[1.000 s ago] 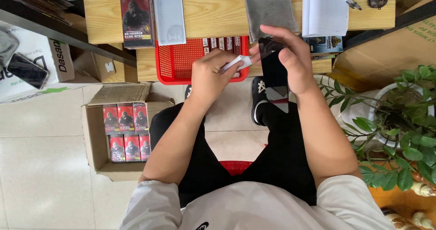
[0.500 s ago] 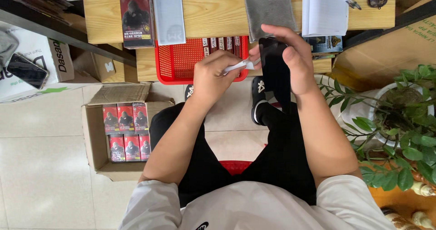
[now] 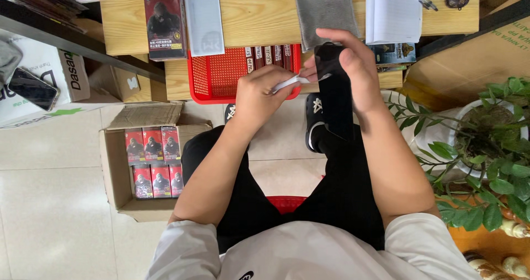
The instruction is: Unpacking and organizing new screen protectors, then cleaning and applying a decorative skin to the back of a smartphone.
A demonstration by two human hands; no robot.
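Observation:
My right hand (image 3: 353, 62) grips a flat black rectangular piece (image 3: 330, 64) upright above my lap. My left hand (image 3: 262, 95) pinches a small white strip (image 3: 291, 82) whose tip touches the black piece's lower edge. Both hands hover just in front of a red mesh basket (image 3: 221, 75) that holds a row of slim boxes. A grey cloth (image 3: 324, 10) lies on the wooden table (image 3: 259, 9) behind my right hand.
On the table lie a dark printed box (image 3: 164, 23), a pale flat pack (image 3: 203, 19) and white papers (image 3: 393, 10). A cardboard carton (image 3: 118, 175) of red boxes sits on the tiled floor at left. A potted plant (image 3: 491, 142) stands at right.
The black piece has been turned more upright in my right hand, and my left hand's white strip has shifted slightly along its lower edge.

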